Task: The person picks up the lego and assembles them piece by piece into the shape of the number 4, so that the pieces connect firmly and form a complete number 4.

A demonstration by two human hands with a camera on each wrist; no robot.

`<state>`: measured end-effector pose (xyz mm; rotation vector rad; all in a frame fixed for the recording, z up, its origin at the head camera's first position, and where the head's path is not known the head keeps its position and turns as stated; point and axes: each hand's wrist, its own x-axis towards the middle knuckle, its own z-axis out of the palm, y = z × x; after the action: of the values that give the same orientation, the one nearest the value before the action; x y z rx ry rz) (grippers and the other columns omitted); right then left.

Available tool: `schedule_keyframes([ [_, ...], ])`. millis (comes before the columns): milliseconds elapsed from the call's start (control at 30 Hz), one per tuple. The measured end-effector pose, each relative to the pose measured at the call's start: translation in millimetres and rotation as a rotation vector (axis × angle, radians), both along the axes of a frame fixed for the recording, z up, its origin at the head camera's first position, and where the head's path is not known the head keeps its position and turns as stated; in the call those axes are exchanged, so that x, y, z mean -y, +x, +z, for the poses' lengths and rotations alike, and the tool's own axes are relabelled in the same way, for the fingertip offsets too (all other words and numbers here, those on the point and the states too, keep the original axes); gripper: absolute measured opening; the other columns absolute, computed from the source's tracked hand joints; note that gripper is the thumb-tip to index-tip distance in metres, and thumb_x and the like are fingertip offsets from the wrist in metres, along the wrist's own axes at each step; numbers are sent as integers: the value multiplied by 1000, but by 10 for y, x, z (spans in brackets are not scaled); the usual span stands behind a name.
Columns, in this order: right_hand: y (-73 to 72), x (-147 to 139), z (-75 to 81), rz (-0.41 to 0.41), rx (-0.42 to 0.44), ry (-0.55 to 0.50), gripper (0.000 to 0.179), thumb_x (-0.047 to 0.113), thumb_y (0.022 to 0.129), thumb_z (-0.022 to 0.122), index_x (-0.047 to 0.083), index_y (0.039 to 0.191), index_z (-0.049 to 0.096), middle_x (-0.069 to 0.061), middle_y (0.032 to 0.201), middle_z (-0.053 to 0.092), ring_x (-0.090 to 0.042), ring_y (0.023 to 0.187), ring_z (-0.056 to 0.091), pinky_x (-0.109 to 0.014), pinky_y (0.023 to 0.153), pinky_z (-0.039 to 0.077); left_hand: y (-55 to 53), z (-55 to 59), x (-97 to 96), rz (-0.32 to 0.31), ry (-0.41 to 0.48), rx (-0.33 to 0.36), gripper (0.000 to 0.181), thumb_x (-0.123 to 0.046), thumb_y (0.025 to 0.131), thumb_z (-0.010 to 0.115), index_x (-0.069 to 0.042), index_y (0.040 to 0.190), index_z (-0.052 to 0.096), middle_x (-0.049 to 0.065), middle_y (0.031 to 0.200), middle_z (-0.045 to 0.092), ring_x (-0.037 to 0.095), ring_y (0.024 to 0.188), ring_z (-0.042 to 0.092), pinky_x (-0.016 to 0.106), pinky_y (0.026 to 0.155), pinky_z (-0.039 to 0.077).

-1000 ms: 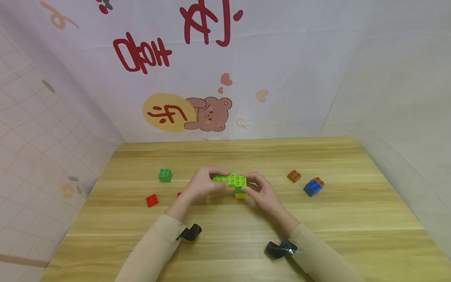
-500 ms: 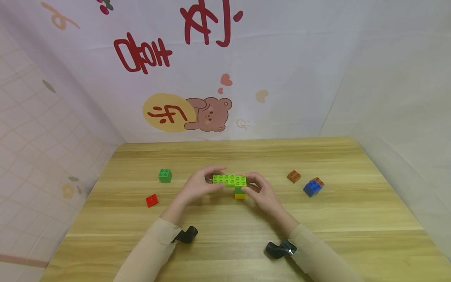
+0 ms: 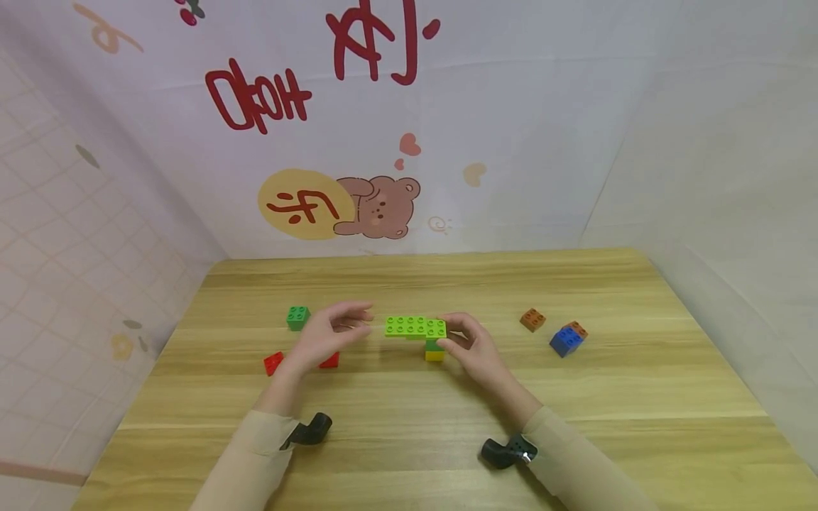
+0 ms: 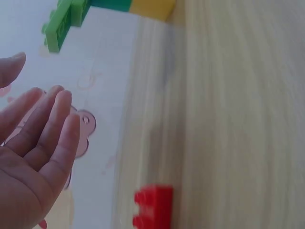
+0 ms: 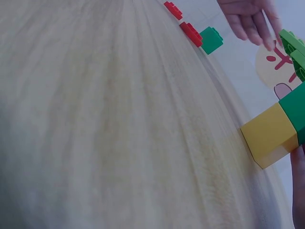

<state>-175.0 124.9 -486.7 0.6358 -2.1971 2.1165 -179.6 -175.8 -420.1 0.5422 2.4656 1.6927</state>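
In the head view a stack of building bricks stands mid-table. Its yellow brick (image 3: 434,355) is at the bottom, with a green brick (image 5: 296,112) above it. Lime-green bricks (image 3: 405,326) lie across the top and jut out to the left, their far end unsupported. My right hand (image 3: 471,348) holds the stack's right end between thumb and fingers. My left hand (image 3: 332,333), fingers loosely extended and holding nothing, hovers left of the lime-green end. Below it lies a red brick (image 3: 329,360), partly hidden in the head view.
To the left are a green brick (image 3: 297,319) and another red brick (image 3: 273,363). On the right lie a brown brick (image 3: 533,319) and a blue brick (image 3: 566,341), with a second brown brick (image 3: 579,329) behind the blue one. A printed cloth hangs behind the wooden table (image 3: 409,454).
My left hand has let go of the lime-green bricks and moved left, uncovering part of the red brick. The right hand and the stack have stayed in place.
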Motion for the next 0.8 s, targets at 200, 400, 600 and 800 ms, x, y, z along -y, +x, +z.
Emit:
schedule_keyframes([
  [200,-5,7,2,-3,-8,0,34,-2,90,70,-4,121,58,-19,127,57,-31,115,56,-31,97,50,45,-103,190,37,-59,-1,42,-14,90,74,-1,129,63,18,114,68,28,101,65,37,89,52],
  [400,-14,4,-27,18,-20,-31,33,-5,89,69,-6,121,57,-21,126,56,-32,114,55,-32,97,50,92,-205,356,70,-131,9,45,-13,90,74,1,132,61,16,118,67,29,106,63,45,92,51],
  [600,-14,6,-21,12,-21,-23,33,-3,90,69,-5,121,58,-20,126,56,-31,115,56,-33,97,49,149,-267,479,77,-164,8,50,-15,89,76,1,134,59,20,124,64,36,113,61,52,95,48],
  [800,-13,8,-33,18,-47,-18,33,-2,91,68,-5,122,57,-17,125,57,-31,115,56,-31,96,50,194,-292,553,55,-189,26,59,-14,85,80,4,136,55,24,132,58,40,118,57,54,99,45],
])
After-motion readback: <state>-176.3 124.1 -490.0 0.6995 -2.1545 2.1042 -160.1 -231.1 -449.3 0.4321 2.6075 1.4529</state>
